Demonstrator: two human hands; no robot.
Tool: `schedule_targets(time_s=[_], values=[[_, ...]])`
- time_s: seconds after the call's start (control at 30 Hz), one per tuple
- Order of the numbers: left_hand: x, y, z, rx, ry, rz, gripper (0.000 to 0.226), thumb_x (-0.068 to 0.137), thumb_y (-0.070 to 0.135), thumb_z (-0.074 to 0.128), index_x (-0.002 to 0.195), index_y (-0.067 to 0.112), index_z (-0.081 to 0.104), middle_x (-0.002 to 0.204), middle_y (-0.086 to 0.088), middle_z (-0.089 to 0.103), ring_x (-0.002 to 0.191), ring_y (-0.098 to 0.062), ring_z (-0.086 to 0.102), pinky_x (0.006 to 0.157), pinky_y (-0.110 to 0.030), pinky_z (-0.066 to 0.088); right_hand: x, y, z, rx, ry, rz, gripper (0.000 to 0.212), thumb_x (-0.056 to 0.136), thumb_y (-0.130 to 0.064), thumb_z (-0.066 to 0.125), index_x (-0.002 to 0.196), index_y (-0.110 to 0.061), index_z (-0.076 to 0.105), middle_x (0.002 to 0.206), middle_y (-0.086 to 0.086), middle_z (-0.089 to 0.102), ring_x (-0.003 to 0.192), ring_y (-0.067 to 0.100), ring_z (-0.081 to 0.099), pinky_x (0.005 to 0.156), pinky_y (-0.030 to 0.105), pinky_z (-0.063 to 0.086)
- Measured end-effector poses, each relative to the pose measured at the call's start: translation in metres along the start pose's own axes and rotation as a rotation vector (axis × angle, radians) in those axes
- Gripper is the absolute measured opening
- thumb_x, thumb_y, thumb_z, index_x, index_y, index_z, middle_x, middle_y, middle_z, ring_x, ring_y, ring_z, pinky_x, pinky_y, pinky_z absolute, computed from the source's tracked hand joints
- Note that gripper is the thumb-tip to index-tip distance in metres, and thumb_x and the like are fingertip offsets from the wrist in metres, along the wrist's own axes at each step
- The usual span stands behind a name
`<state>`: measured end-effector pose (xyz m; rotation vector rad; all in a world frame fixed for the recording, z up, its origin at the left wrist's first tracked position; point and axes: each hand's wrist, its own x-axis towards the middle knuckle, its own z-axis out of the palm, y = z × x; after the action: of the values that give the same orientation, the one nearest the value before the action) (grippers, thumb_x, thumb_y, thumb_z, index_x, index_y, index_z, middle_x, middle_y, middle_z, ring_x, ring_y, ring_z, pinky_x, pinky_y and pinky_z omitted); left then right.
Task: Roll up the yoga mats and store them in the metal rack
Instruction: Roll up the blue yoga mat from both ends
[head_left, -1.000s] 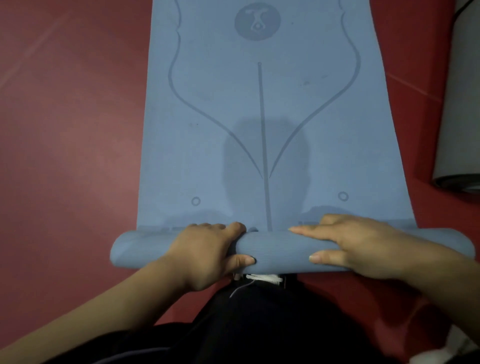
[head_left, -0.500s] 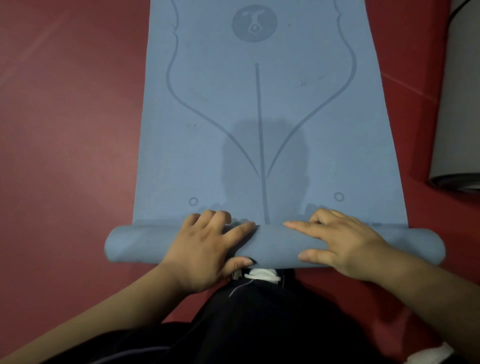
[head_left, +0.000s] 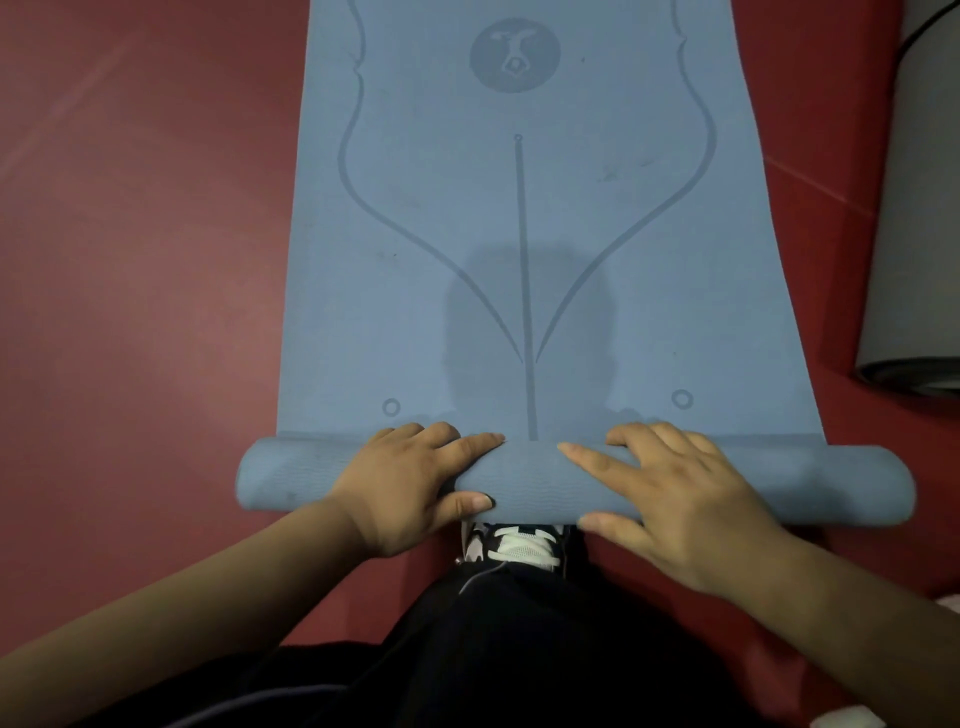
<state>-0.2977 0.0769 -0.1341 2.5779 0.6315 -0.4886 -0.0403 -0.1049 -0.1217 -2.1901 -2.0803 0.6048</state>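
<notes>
- The blue yoga mat lies flat on the red floor, running from the top of the frame down to the lower middle. There its near end is wound into a roll that spans the frame crosswise, just above your shoe.
- Your left hand cups the roll left of centre. The fingers curl close together over the far side and the thumb is tucked against the near side.
- Your right hand lies flatter, right of centre. The fingers are spread, the forefinger is straight along the top, and the thumb is against the near edge.
- Expect the mat to be light, soft and springy — foam of this kind gives under the palm and wants to unwind once pressure comes off. The textured surface looks grippy rather than slick, so your palms should drive it without sliding.
- Both hands sit near the middle, and the ends of the roll reach well beyond them. The right end already looks slightly thicker, so moving your hands outward would probably stop the roll coning.
- To carry it, grip round the full girth at the middle, with the loose edge trapped under your fingers.
- A grey mat, already rolled, lies at the right edge, well apart from the blue one. The metal rack is not in view.
</notes>
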Motion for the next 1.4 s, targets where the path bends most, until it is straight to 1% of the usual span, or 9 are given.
schedule_targets(time_s=[0.2, 0.4, 0.53, 0.7, 0.8, 0.9, 1.13, 1.27, 1.4], values=[[-0.005, 0.009, -0.006, 0.154, 0.16, 0.028, 0.069, 0.095, 0.08, 0.024, 0.153, 0.045, 0.033, 0.118, 0.006, 0.057, 0.1, -0.022, 0.056, 0.086, -0.042, 0.046, 0.02, 0.016, -0.004, 0.091, -0.292, 0.053, 0.076, 0.075, -0.09, 0.016, 0.147, -0.067, 0.016, 0.12, -0.023, 0.037, 0.119, 0.004, 0.039, 0.101, 0.024, 0.029], [-0.011, 0.015, 0.005, 0.142, 0.203, -0.014, 0.07, 0.095, 0.079, 0.026, 0.152, 0.04, 0.04, 0.12, 0.003, 0.06, 0.099, -0.026, 0.059, 0.086, -0.044, 0.048, 0.034, 0.023, -0.012, 0.233, -0.346, 0.057, 0.066, 0.087, -0.075, 0.052, 0.146, -0.066, 0.025, 0.117, -0.022, 0.04, 0.113, -0.004, 0.034, 0.099, 0.021, 0.025], [0.001, 0.003, -0.002, 0.045, 0.072, -0.027, 0.07, 0.093, 0.082, 0.019, 0.153, 0.047, 0.031, 0.121, 0.011, 0.058, 0.104, -0.02, 0.059, 0.09, -0.041, 0.047, 0.036, 0.021, -0.016, 0.153, -0.287, 0.046, 0.068, 0.085, -0.083, 0.037, 0.148, -0.066, 0.018, 0.123, -0.02, 0.039, 0.118, 0.002, 0.038, 0.102, 0.025, 0.027], [0.011, -0.008, -0.005, -0.044, -0.015, -0.045, 0.076, 0.087, 0.086, 0.009, 0.153, 0.051, 0.022, 0.124, 0.011, 0.057, 0.112, -0.019, 0.055, 0.098, -0.042, 0.04, 0.025, 0.008, -0.006, -0.003, -0.054, -0.006, 0.066, 0.083, -0.08, 0.035, 0.143, -0.055, 0.043, 0.119, -0.009, 0.054, 0.105, 0.015, 0.056, 0.092, 0.037, 0.047], [0.016, -0.011, -0.007, -0.06, -0.036, -0.032, 0.077, 0.085, 0.088, 0.007, 0.152, 0.053, 0.02, 0.122, 0.011, 0.057, 0.112, -0.019, 0.056, 0.099, -0.045, 0.04, 0.029, 0.013, -0.007, 0.061, -0.163, 0.053, 0.068, 0.081, -0.085, 0.03, 0.145, -0.063, 0.032, 0.122, -0.017, 0.046, 0.114, 0.009, 0.049, 0.1, 0.03, 0.037], [0.014, -0.008, -0.007, 0.012, 0.056, -0.024, 0.074, 0.089, 0.085, 0.011, 0.153, 0.05, 0.026, 0.12, 0.008, 0.056, 0.109, -0.02, 0.057, 0.096, -0.044, 0.042, 0.04, 0.022, -0.01, 0.168, -0.263, 0.045, 0.062, 0.084, -0.081, 0.045, 0.142, -0.07, 0.028, 0.118, -0.024, 0.039, 0.111, -0.002, 0.037, 0.098, 0.023, 0.025], [0.004, 0.0, 0.006, 0.189, 0.291, 0.019, 0.068, 0.095, 0.076, 0.029, 0.151, 0.037, 0.041, 0.119, -0.003, 0.061, 0.099, -0.029, 0.058, 0.087, -0.048, 0.047, 0.059, 0.033, -0.015, 0.342, -0.34, 0.071, 0.058, 0.083, -0.07, 0.063, 0.134, -0.073, 0.037, 0.112, -0.024, 0.046, 0.104, -0.018, 0.037, 0.099, 0.024, 0.029], [0.011, -0.009, 0.001, 0.102, 0.217, 0.014, 0.068, 0.095, 0.078, 0.026, 0.15, 0.04, 0.041, 0.115, 0.006, 0.061, 0.095, -0.024, 0.059, 0.085, -0.043, 0.048, 0.056, 0.026, -0.019, 0.179, -0.303, 0.061, 0.063, 0.086, -0.074, 0.052, 0.145, -0.062, 0.033, 0.118, -0.023, 0.046, 0.112, -0.004, 0.043, 0.102, 0.028, 0.035], [0.02, -0.016, -0.01, 0.029, 0.079, -0.042, 0.07, 0.09, 0.083, 0.022, 0.152, 0.05, 0.028, 0.12, 0.012, 0.057, 0.107, -0.02, 0.055, 0.094, -0.038, 0.043, 0.034, 0.009, -0.001, -0.026, 0.018, 0.096, 0.064, 0.087, -0.074, 0.036, 0.14, -0.044, 0.055, 0.122, -0.008, 0.064, 0.112, 0.022, 0.061, 0.097, 0.045, 0.045]])
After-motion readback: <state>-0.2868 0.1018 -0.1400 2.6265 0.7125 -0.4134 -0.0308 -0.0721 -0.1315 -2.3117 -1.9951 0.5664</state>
